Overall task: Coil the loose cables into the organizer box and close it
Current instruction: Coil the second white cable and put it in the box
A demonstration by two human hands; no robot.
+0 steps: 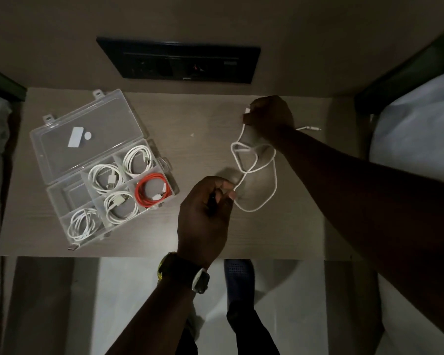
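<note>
Dim table [305, 226] — open box [62, 201] at left; your left hand [203, 216] and right hand [269, 119] each pinch the white cable [274, 180].

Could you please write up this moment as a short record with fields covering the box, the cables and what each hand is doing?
surface: wooden table
box: clear organizer box, lid open, at the table's left
stored cables: four white coils and one orange coil, each in its own compartment
empty compartment: one, near the hinge
loose cable: white cable, looped between the hands
left hand: pinching the cable's near part
right hand: gripping the cable's far part near a plug
task state: last cable not yet coiled, box not closed
</note>
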